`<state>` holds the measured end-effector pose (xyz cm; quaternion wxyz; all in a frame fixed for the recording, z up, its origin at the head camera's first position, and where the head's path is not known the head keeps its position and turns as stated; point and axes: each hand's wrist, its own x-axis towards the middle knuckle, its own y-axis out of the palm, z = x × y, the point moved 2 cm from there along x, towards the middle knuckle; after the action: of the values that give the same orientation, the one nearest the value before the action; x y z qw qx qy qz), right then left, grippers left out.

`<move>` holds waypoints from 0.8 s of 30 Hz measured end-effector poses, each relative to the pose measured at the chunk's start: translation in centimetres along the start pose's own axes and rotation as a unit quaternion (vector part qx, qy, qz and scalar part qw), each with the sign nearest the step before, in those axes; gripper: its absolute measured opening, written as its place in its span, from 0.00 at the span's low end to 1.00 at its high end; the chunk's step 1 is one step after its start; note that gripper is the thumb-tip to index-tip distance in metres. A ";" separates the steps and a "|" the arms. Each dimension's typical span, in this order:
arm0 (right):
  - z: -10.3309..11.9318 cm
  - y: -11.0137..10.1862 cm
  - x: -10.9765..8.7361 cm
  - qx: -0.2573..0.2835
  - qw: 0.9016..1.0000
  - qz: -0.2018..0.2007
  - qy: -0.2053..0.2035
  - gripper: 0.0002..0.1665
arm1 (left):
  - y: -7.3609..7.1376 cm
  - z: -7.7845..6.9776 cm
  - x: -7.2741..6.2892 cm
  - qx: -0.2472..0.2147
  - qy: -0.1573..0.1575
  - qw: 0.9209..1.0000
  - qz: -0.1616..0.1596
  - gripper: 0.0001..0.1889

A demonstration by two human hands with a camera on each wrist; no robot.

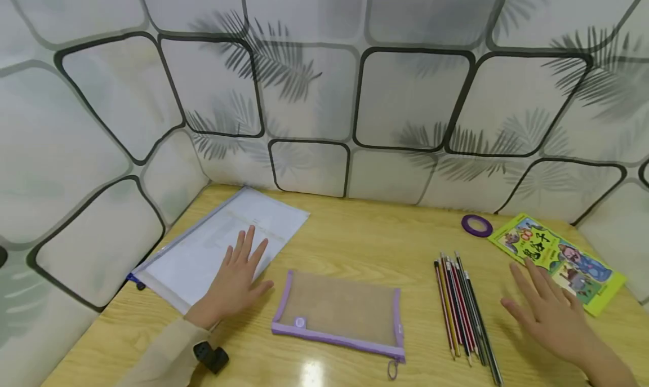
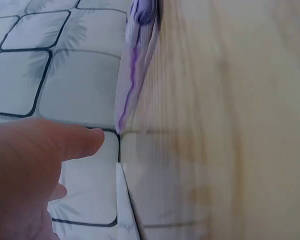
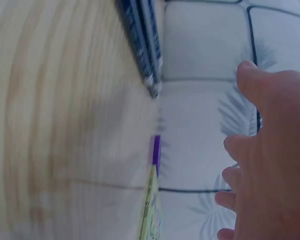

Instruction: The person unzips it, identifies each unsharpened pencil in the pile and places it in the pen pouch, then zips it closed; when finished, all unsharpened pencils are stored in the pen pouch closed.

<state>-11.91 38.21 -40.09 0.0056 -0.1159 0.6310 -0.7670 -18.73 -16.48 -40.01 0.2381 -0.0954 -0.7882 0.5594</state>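
Note:
My left hand [image 1: 235,283], fingers spread, is over the lower right part of a clear zip document folder [image 1: 203,252] with papers inside. To its right lies a flat mesh pencil case [image 1: 339,308] with purple edging, its zip along the near side. On the other side of the case, several pencils [image 1: 458,308] lie in a loose bundle. My right hand [image 1: 555,314] is spread above the table, right of the pencils, and overlaps the near edge of a yellow-green comic-style book [image 1: 563,260]. Neither hand holds anything; the right wrist view shows its fingers [image 3: 257,85] off the tabletop.
A roll of purple tape [image 1: 476,226] lies by the book's upper left corner. The wooden table [image 1: 355,229] meets a wall [image 1: 309,111] patterned with stone outlines and leaves at the back and left. A small black device [image 1: 210,357] is strapped at the left wrist.

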 end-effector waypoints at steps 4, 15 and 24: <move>1.6 -0.3 -0.3 -0.007 1.000 -0.014 -0.019 0.48 | 0.5 -0.9 -0.2 -0.039 0.012 0.999 -0.006 0.41; 6.5 0.3 -1.3 -0.001 0.998 -0.043 -0.054 0.46 | 1.1 -2.7 0.3 -0.081 0.061 0.994 -0.029 0.34; 11.1 0.7 -2.3 -0.035 0.994 -0.060 -0.088 0.39 | 1.7 -4.5 0.1 -0.096 0.068 0.992 -0.036 0.22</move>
<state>-7.72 27.72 -39.24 0.0112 -0.2209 0.6466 -0.7300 -16.87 -12.09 -40.44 0.3009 -0.1277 -0.8232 0.4642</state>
